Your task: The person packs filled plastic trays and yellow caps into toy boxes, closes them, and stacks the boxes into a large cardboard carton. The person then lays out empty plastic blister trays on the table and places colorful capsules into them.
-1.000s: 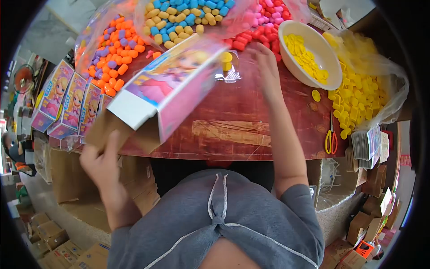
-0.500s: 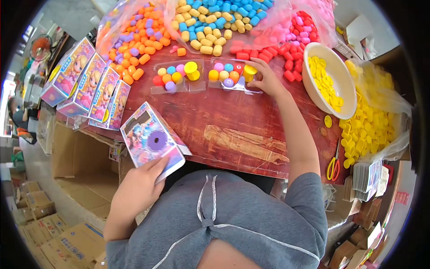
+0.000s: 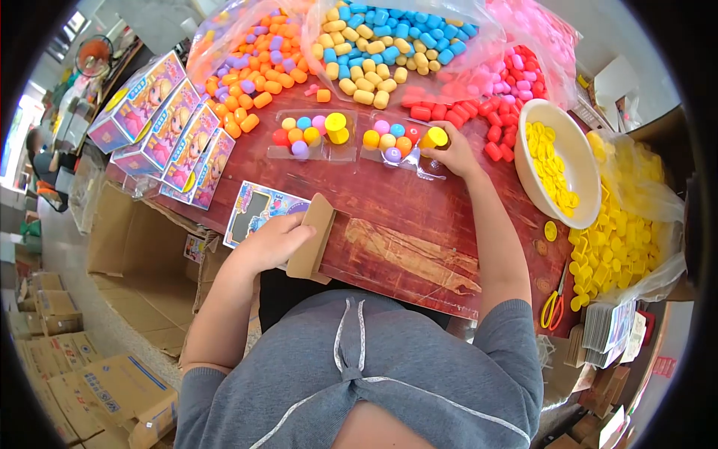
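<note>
A printed carton (image 3: pixel 256 212) lies near the table's front edge with its brown end flap open toward the right. My left hand (image 3: pixel 275 241) is closed on it from above. Farther back, my right hand (image 3: pixel 455 152) pinches a yellow cylinder (image 3: pixel 434 138) at the right end of a clear tray (image 3: pixel 369 154) of colored balls. To its left sits a second clear tray (image 3: pixel 345 153) with similar balls and an upright yellow cylinder (image 3: pixel 336 129).
Several printed boxes (image 3: pixel 142 108) lean together at the left. Orange, purple, blue, cream, red and pink capsules are heaped at the back. A white bowl (image 3: pixel 528 165) of yellow discs, yellow caps (image 3: pixel 617 251) and scissors (image 3: pixel 553 310) are on the right.
The carton has turned in my left hand, its brown flap now facing right. My right hand has stayed by the right tray, and the yellow cylinder there is now tilted in its fingers.
</note>
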`<state>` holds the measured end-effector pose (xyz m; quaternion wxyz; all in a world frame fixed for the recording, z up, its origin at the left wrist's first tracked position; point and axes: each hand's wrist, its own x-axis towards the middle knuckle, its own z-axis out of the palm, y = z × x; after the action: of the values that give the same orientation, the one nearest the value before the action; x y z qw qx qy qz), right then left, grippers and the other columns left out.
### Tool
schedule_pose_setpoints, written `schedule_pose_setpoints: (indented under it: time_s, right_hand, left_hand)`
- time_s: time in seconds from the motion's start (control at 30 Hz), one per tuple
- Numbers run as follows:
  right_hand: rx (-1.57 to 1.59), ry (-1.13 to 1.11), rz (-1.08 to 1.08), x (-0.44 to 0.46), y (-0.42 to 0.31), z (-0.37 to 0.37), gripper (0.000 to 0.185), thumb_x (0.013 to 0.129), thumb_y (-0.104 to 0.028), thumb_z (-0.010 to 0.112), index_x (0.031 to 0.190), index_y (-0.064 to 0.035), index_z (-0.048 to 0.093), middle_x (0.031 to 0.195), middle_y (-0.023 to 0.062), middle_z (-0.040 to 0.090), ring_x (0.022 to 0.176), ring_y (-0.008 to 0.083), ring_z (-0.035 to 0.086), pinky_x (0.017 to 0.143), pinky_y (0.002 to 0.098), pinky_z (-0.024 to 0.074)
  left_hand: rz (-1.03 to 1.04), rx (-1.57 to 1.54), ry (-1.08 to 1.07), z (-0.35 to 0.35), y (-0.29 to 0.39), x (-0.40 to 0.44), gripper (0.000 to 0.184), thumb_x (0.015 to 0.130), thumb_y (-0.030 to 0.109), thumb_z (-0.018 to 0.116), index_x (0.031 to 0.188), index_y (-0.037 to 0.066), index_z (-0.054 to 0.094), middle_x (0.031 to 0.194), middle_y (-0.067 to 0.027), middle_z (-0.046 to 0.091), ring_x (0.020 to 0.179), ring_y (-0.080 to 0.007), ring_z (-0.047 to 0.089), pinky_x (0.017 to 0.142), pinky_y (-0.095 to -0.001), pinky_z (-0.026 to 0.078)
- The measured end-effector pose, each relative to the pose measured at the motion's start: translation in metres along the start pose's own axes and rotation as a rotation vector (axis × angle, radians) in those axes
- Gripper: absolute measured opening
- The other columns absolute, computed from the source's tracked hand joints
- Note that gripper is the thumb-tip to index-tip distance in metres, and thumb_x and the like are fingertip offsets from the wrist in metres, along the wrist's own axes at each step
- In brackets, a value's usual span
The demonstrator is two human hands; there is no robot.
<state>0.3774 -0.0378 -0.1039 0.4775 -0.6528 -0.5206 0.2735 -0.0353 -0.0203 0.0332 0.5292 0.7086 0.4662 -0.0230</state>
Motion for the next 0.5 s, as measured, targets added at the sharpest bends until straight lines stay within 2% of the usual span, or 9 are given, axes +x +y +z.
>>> schedule_pose_setpoints:
  time_s: [0.1,0.23,0.4,0.5]
  right_hand:
    - [-0.088,-0.035,0.027,0.001,-0.003,-0.006,0.053,0.068,-0.004,0.082,0.116,-0.0057,0.059,0.109,0.0070,0.062,0.093,0.0168,0.059,0.084,0.0272,0.0494]
    - [-0.044,0.023,0.093,-0.012,0.002,-0.007,0.055,0.066,-0.003,0.082,0.115,-0.0056,0.059,0.102,0.0058,0.065,0.090,0.0175,0.060,0.083,0.0276,0.0500]
    - [0.156,0.120,0.099,-0.063,-0.005,-0.010,0.055,0.064,-0.003,0.083,0.114,-0.0045,0.059,0.104,0.0051,0.065,0.090,0.0173,0.060,0.085,0.0277,0.0497]
    - [0.173,0.115,0.079,-0.105,-0.022,-0.010,0.055,0.064,-0.002,0.083,0.113,-0.0043,0.059,0.105,0.0050,0.065,0.090,0.0172,0.060,0.085,0.0277,0.0497]
  left_hand:
    - [-0.087,-0.095,0.019,0.005,-0.006,0.010,0.039,0.089,0.022,0.046,0.115,-0.002,0.062,0.109,-0.0149,0.066,0.097,-0.0255,0.059,0.080,-0.0334,0.046]
    - [-0.100,-0.460,0.046,0.016,-0.028,0.026,0.039,0.090,0.024,0.048,0.115,-0.002,0.062,0.108,-0.0147,0.065,0.096,-0.0236,0.058,0.081,-0.0316,0.046]
    - [-0.069,-0.629,-0.019,0.020,-0.042,0.039,0.040,0.092,0.026,0.048,0.121,-0.001,0.059,0.109,-0.0148,0.063,0.099,-0.0214,0.058,0.081,-0.0301,0.046]
    - [-0.031,-0.678,-0.038,0.025,-0.033,0.039,0.042,0.093,0.026,0.048,0.124,-0.001,0.056,0.111,-0.0154,0.062,0.099,-0.0212,0.058,0.082,-0.0298,0.046]
